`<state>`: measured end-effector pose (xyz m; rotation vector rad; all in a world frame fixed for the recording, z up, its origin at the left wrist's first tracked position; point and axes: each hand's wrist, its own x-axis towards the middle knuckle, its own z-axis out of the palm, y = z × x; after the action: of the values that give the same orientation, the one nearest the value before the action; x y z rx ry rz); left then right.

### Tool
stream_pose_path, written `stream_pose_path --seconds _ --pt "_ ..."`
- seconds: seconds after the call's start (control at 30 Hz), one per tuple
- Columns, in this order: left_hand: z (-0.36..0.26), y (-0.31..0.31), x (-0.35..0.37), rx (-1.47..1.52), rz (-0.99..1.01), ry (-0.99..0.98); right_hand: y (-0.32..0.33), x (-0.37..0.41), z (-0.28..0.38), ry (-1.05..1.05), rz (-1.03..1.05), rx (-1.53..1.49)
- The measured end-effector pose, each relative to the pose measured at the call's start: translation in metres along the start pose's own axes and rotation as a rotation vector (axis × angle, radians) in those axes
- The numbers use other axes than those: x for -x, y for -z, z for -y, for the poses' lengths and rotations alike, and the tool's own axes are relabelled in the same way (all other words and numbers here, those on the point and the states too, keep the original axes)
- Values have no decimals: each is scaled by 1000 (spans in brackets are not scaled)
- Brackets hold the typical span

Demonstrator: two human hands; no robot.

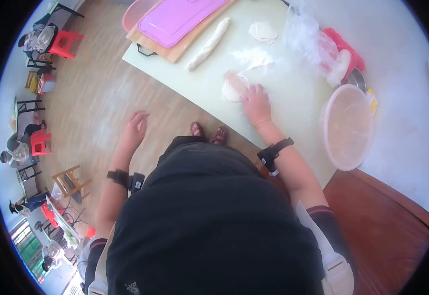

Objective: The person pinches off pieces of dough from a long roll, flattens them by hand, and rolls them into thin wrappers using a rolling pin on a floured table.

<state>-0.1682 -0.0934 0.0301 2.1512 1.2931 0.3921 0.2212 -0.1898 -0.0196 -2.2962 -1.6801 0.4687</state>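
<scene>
My right hand [257, 104] is closed on a short, blurred, wood-coloured rod [236, 82] that looks like a rolling pin. The rod lies over a flat round of dough [231, 92] on the pale tabletop [295, 115]. Off the table's edge, above the floor, my left hand [137, 127] is held in the air with its fingers loosely bent and apart, holding nothing. A long roll of dough [209, 45] and a patch of white flour [254, 58] lie beyond the round. Flat dough rounds [263, 32] rest farther back.
A purple board [180, 19] lies on a wooden board [174, 52] at the table's far left. Clear plastic bags [307, 42], a red bag [356, 58] and a pink basin [348, 128] are at the right. People sit near red stools [66, 44] across the floor at far left.
</scene>
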Motion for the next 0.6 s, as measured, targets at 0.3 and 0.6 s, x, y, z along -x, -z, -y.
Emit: stream_pose_path --seconds 0.3,0.6 --pt "-106 -107 -106 51 371 -571 -2 21 -3 120 -259 61" --pt "-93 -153 -122 -198 273 -894 10 41 -36 -11 -307 72"
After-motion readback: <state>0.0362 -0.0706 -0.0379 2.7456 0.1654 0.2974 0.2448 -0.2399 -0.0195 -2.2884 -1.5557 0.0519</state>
